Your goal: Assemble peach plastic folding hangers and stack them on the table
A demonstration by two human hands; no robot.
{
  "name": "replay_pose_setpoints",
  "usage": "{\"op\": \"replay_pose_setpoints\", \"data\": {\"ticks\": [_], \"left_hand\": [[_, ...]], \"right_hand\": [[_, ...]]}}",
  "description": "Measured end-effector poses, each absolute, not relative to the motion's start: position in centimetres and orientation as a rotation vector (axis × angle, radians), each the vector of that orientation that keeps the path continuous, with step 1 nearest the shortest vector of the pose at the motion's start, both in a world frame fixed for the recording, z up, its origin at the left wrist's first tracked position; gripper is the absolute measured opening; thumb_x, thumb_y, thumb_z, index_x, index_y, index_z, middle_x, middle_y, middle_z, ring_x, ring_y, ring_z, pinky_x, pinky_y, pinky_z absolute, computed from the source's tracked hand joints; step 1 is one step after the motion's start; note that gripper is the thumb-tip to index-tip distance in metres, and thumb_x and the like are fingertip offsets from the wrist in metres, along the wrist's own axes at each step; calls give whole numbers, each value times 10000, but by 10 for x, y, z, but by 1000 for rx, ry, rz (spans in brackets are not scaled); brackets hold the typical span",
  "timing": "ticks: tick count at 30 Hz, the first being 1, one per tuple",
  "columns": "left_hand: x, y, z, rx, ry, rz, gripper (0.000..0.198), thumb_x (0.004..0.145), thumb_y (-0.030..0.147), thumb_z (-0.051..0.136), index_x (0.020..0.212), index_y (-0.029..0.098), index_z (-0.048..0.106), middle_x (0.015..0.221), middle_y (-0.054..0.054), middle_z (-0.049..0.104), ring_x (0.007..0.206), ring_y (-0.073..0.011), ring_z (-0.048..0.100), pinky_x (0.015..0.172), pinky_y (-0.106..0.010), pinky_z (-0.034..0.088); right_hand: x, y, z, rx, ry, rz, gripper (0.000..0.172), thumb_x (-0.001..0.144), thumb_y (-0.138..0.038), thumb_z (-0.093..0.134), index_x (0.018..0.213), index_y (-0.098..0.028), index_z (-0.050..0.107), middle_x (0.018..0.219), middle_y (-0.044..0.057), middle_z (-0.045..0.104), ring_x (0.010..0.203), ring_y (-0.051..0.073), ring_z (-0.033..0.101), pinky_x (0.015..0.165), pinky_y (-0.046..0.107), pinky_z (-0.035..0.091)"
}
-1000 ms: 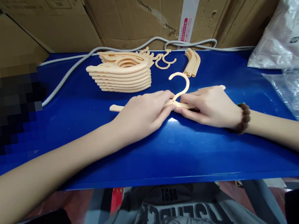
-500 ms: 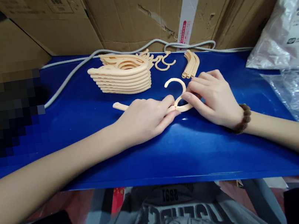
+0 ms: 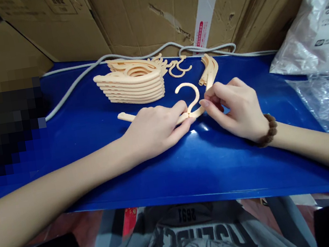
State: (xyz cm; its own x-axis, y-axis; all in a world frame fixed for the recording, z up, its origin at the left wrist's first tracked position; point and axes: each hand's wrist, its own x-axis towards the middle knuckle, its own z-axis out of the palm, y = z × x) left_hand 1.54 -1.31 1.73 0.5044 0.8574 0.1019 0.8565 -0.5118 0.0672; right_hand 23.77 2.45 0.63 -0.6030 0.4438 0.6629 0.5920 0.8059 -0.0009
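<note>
My left hand is closed around one arm of a cream plastic clothes hanger, thumb and index finger pinching close to its central joint. The hanger's hook curves up between my hands, and one arm end pokes out left of my left knuckles. My right hand, with a brown beaded band on the wrist, pinches the hanger's other arm; its fingers partly hide that arm. Just behind the right fingers are curved cream pieces; whether one of them joins the held arm I cannot tell. A neat stack of cream hanger parts lies behind my left hand.
Loose cream hooks lie right of the stack. A white cable runs along the back of the blue tabletop. Cardboard boxes stand behind it. Clear plastic bags lie at the right. A blurred-out patch covers the left side.
The hanger has shifted slightly left and away from me. A cream strip now shows just above my right fingertips, by the curved pieces. Both hands keep their hold.
</note>
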Motion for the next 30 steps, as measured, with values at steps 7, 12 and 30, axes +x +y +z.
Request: {"op": "replay_pose_setpoints", "data": {"ticks": [7,12,30], "left_hand": [[16,-14,19,2737,1520,195,345,1071,458,428,1039,188,641,686,-20,683,628,-232,688,529,-292,213],[16,-13,20,2750,1513,206,332,1064,445,444,1002,190,646,677,-21,685,609,-222,676,520,-293,234],[15,-12,16,2765,1478,205,356,1071,467,429,1014,195,651,696,-23,693,631,-227,684,534,-292,230]], "right_hand": [[236,23,7,-925,-2380,-149,162,1030,-325,515,984,-207,616,666,-23,654,562,144,568,695,307,442],[236,23,7,-954,-2402,-154,188,1032,-336,510,1014,-198,637,701,1,680,593,156,595,707,310,451],[236,26,7,-903,-2469,-90,244,1051,-337,494,998,-191,682,777,9,719,673,154,608,718,307,392]]}}
